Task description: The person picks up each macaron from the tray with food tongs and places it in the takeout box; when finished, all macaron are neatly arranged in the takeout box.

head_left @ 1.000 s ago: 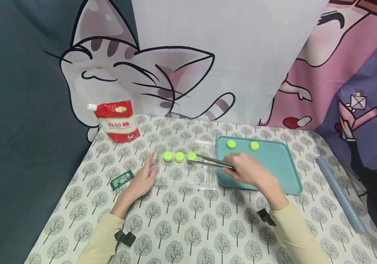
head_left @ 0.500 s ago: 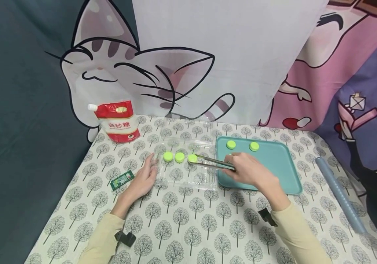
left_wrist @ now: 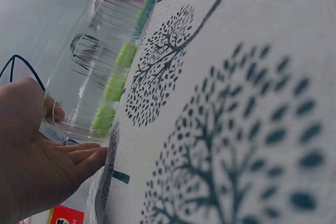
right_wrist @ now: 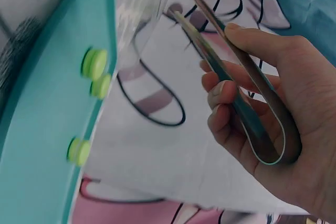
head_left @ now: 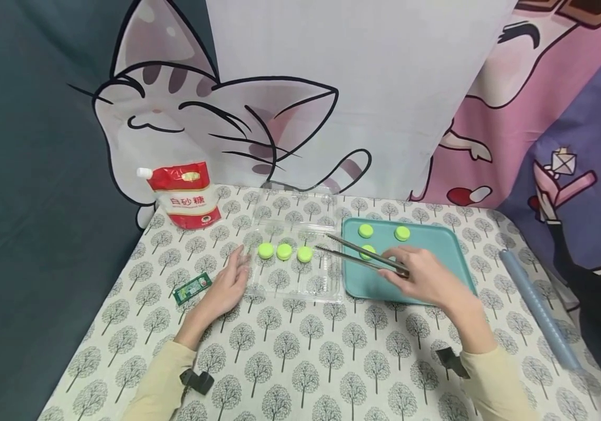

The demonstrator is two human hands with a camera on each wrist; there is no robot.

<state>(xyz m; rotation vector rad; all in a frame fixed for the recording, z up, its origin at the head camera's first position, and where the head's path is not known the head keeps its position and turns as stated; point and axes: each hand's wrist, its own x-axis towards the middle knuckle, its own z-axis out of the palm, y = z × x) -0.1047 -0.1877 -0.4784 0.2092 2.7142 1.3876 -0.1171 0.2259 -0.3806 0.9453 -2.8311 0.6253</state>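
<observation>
My right hand (head_left: 427, 275) holds metal tongs (right_wrist: 252, 72), thumb on one arm and curled fingers on the other. The tong tips stand apart with nothing between them, just right of a row of three bright green macarons (head_left: 283, 252). That row lies in the near half of a clear plastic box (head_left: 295, 295), whose lid (head_left: 295, 202) is folded back. My left hand (head_left: 228, 285) rests against the box's left wall; in the left wrist view its extended fingers (left_wrist: 79, 158) reach down by the box's corner. Three more macarons (head_left: 402, 233) sit on a teal tray (head_left: 427, 263).
A red and white spouted bag (head_left: 187, 196) stands at the back left. Near my left forearm lies a small green packet (head_left: 192, 288). A blue-grey rod (head_left: 539, 310) lies right of the tray. A printed curtain (head_left: 384, 105) hangs behind the table.
The tongs have spread and come off the rightmost macaron in the box, which stays there. My right hand has moved right, over the tray. The left hand keeps its place.
</observation>
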